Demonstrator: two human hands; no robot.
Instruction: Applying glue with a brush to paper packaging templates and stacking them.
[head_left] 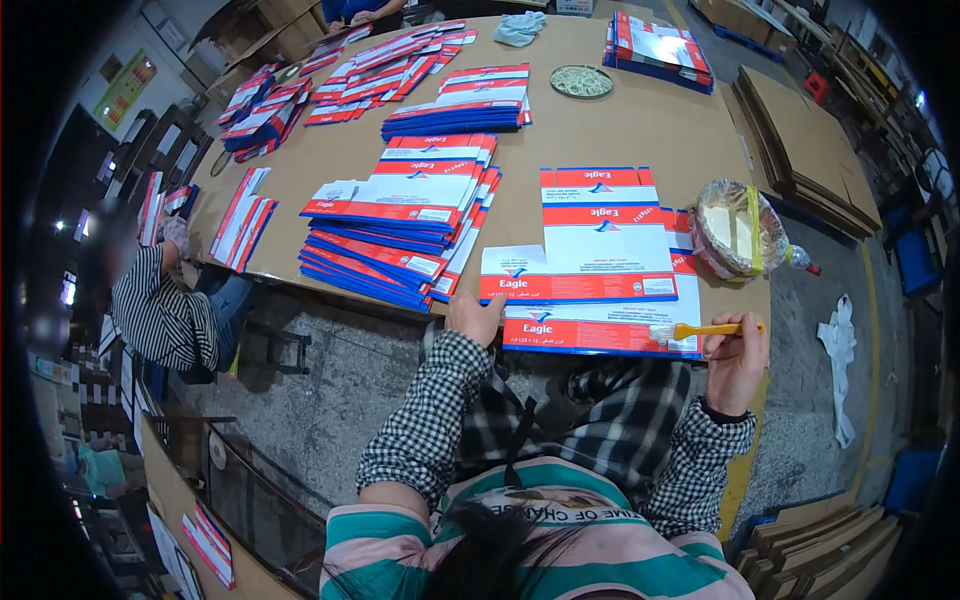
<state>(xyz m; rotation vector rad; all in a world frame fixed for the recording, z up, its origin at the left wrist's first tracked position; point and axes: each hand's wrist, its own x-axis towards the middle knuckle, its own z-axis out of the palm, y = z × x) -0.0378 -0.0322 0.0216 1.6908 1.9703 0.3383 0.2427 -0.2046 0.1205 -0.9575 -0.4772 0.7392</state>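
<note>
In my right hand [738, 362] is a paste brush [700, 330] with a yellow handle, held between thumb and fingers. Its pale bristles rest on the right part of a flat red, white and blue carton [600, 335] at the table's near edge. Another flat carton [600, 262] lies over it, farther in, covering its upper part. My left hand [475, 318] is at the left corner of these cartons, beside a fanned stack of cartons [385, 215]. Its fingers are bent and partly hidden, so whether they grip the edge cannot be told.
A plastic-lined tub [728, 262] of pale paste stands right of the cartons, with a bottle [800, 260] beside it. More carton stacks [460, 100] lie farther back, near a round patterned dish [581, 82]. A striped-sleeved person [165, 310] sits left; another person [360, 10] is opposite.
</note>
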